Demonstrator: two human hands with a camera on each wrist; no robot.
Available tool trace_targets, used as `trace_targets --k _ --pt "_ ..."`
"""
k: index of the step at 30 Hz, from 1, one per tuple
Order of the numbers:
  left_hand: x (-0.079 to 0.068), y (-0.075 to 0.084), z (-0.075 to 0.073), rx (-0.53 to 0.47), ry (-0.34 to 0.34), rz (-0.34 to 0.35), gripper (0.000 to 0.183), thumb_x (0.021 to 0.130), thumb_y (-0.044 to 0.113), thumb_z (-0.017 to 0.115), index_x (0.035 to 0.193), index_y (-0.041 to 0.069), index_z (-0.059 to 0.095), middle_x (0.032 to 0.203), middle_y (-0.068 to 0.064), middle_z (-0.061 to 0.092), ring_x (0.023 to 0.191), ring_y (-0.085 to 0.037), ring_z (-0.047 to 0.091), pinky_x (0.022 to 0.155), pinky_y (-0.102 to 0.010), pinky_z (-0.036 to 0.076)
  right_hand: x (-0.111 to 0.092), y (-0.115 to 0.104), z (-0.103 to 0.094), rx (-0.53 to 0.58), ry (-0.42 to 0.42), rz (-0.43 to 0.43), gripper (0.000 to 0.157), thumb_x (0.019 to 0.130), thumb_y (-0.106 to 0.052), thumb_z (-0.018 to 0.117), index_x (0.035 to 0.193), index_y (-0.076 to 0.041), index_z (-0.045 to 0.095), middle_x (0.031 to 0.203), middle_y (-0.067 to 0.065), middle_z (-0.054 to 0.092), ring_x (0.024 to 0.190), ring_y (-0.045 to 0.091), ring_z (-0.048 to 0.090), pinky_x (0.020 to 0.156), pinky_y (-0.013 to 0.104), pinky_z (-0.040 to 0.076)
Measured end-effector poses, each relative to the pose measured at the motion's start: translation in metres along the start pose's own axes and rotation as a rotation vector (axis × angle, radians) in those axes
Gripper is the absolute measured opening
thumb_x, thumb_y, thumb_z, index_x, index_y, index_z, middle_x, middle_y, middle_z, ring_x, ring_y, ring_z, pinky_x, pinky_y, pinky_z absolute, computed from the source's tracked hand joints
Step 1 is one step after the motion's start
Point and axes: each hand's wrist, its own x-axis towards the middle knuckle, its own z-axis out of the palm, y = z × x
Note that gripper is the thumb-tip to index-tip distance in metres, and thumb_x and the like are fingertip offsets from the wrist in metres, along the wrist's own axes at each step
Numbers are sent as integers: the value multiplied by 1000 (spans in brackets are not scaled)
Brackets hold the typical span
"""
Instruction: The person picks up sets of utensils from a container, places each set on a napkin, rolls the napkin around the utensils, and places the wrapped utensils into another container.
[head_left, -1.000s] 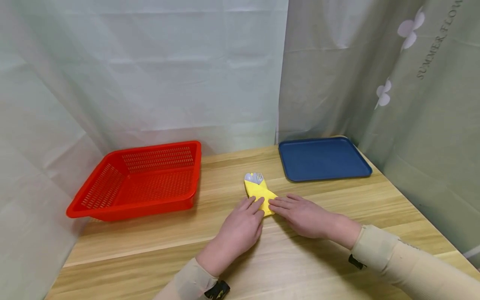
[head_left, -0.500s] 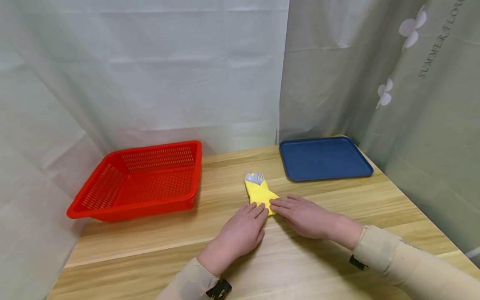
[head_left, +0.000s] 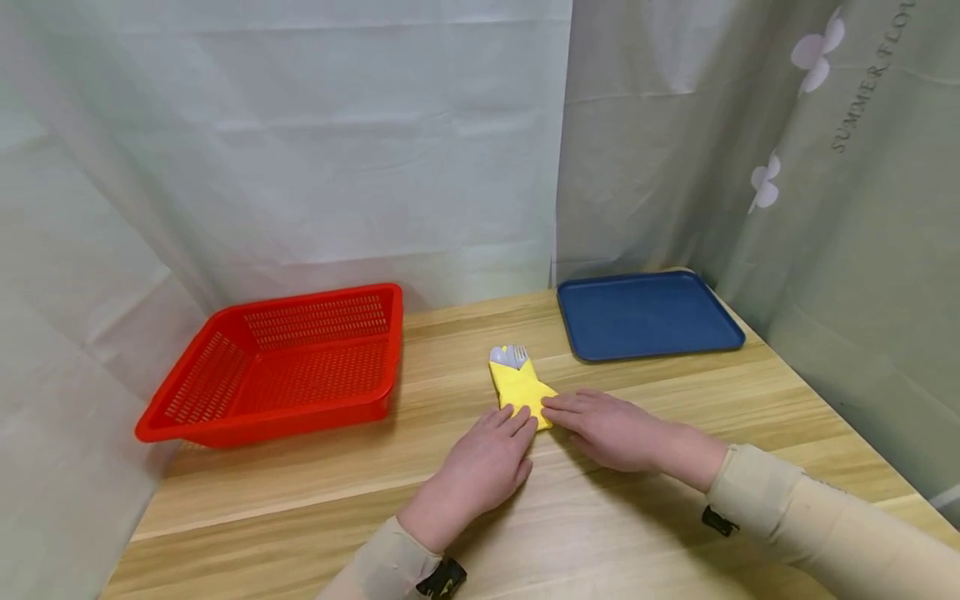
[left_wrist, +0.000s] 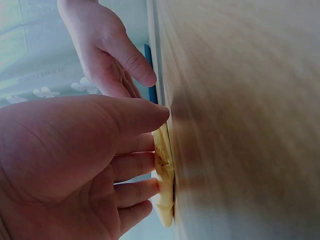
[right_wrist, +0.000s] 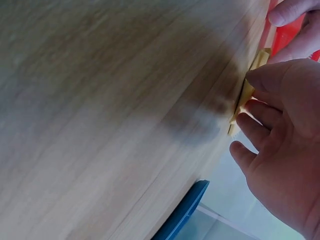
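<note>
A folded yellow napkin (head_left: 519, 388) lies on the wooden table, wrapped around cutlery. From its far end poke the rounded tip of a grey spoon (head_left: 498, 356) and the tines of a grey fork (head_left: 519, 355). My left hand (head_left: 483, 462) rests its straight fingertips on the napkin's near edge. Those of my right hand (head_left: 611, 429) press on its right corner. In the left wrist view the napkin (left_wrist: 164, 175) shows as a thin, flat bundle under the left fingers. The right wrist view has it (right_wrist: 245, 95) edge-on beside the right fingers.
A red slotted plastic basket (head_left: 300, 408) stands on the left of the table. At the back right lies a blue tray (head_left: 648, 317). Pale curtains (head_left: 337, 150) hang behind the table and at both sides.
My left hand has slid slightly right and down along the napkin, its fingertips now nearer the bottom edge. The right hand stays almost in place, and the napkin has barely moved.
</note>
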Motion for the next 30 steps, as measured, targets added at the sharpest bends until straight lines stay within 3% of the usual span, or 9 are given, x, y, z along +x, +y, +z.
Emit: trace_targets --k 6,11,15,23,30 --pt "1 0 0 15 -5 -8 56 109 34 70 158 8 60 162 -9 58 152 -32 52 126 -47 40 7 1 -3 -7 73 47 39 103 -6 74 141 1 71 144 16 70 131 35 68 109 52 56" --pt "0 1 -1 29 6 -5 55 109 35 70 157 9 61 161 -9 59 151 -32 53 125 -47 41 21 0 -9 48 157 176 24 102 -6 76 125 -2 79 123 11 78 113 31 76 96 49 62" --pt "0 2 -1 47 25 2 54 108 34 71 155 9 62 160 -9 60 149 -32 55 124 -48 42 31 -3 -14 118 158 261 18 101 -8 77 118 -4 83 113 7 79 105 27 77 91 47 63" --pt "0 3 -1 65 21 9 56 107 34 71 156 7 61 159 -10 60 150 -32 54 124 -47 42 35 -6 -6 47 116 143 21 98 1 77 117 -3 82 116 9 79 107 27 77 91 45 63" --pt "-1 3 1 35 3 -8 58 108 35 70 157 6 59 161 -11 59 152 -32 52 124 -48 42 31 -12 0 -1 84 128 23 100 -4 78 122 -1 81 131 15 76 119 32 75 98 49 62"
